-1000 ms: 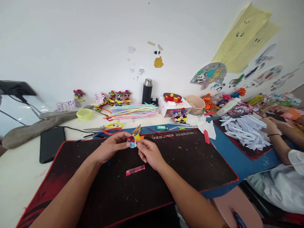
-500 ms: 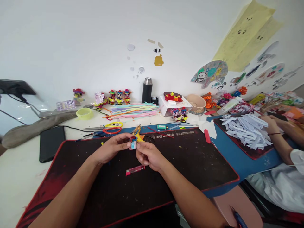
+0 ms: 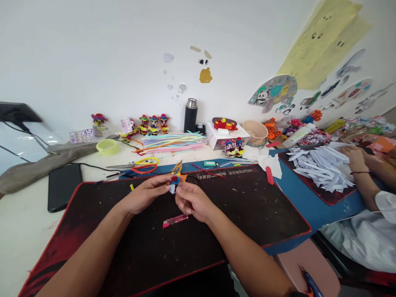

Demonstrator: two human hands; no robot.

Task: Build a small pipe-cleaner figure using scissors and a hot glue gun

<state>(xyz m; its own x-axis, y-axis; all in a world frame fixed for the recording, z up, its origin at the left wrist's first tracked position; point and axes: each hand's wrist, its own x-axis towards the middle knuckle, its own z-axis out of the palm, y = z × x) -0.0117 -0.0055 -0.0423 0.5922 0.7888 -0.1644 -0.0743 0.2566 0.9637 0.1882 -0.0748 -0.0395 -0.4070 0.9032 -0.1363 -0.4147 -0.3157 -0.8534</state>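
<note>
A small figure (image 3: 173,183) in red, blue and white is held above the black mat (image 3: 247,206). My left hand (image 3: 144,194) pinches its left side between thumb and fingers. On its other side, my right hand (image 3: 194,202) grips it with thumb and curled fingers. Just behind the figure lies a yellow-orange tool (image 3: 178,170) with a pointed tip, partly hidden by it. A pink lighter (image 3: 175,221) rests on the mat below my hands.
Scissors (image 3: 145,165), pastel pipe cleaners (image 3: 173,142) and a black flask (image 3: 191,116) stand or lie behind the mat. At the right, another person's hands (image 3: 355,159) are at white paper strips (image 3: 321,167). A phone (image 3: 64,187) lies left.
The small figure has turned a little between my fingers, showing more of its red and blue part. My hands stay almost in place, and the view has shifted slightly.
</note>
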